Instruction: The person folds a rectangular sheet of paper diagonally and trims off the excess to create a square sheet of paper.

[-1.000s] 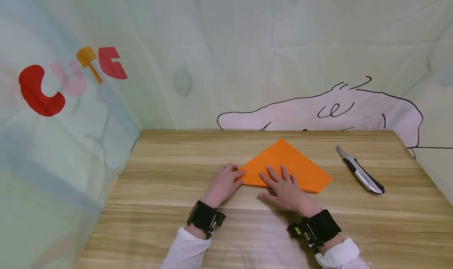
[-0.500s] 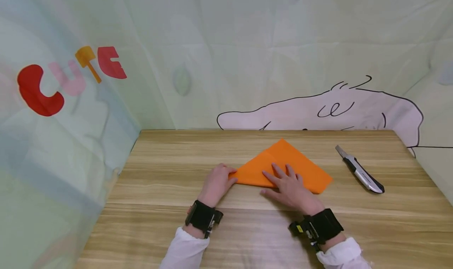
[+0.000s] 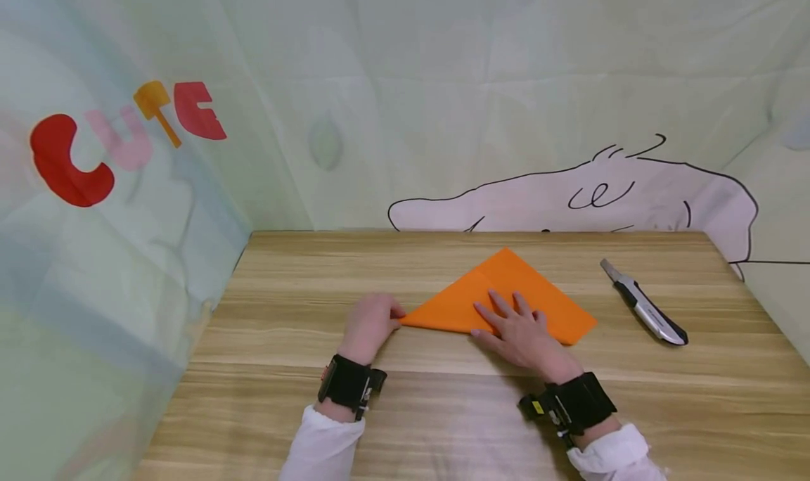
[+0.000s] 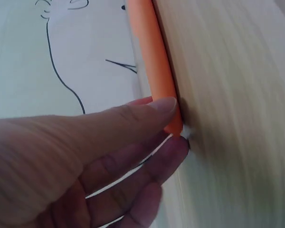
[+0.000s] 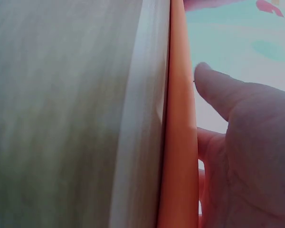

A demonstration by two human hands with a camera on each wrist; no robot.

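Note:
A folded sheet of orange paper (image 3: 455, 298) lies on the wooden table, its far corner pointing away from me and a long folded edge along the near side. My left hand (image 3: 369, 326) pinches the paper's left corner; in the left wrist view the thumb (image 4: 164, 108) lies over the orange edge (image 4: 156, 61) with fingertips beneath the tip. My right hand (image 3: 522, 337) rests on the right half of the paper with fingers spread. Seen from the right wrist, the folded edge (image 5: 179, 142) runs beside that hand, whose fingers are partly hidden behind it.
A silver and black utility knife (image 3: 645, 306) lies on the table (image 3: 304, 277) to the right of the paper. A printed cloth backdrop (image 3: 430, 101) rises behind the table and along its left side.
My left hand has slid leftward along the near folded edge to the paper's left corner. The right hand has shifted slightly right on the paper. The knife has not moved.

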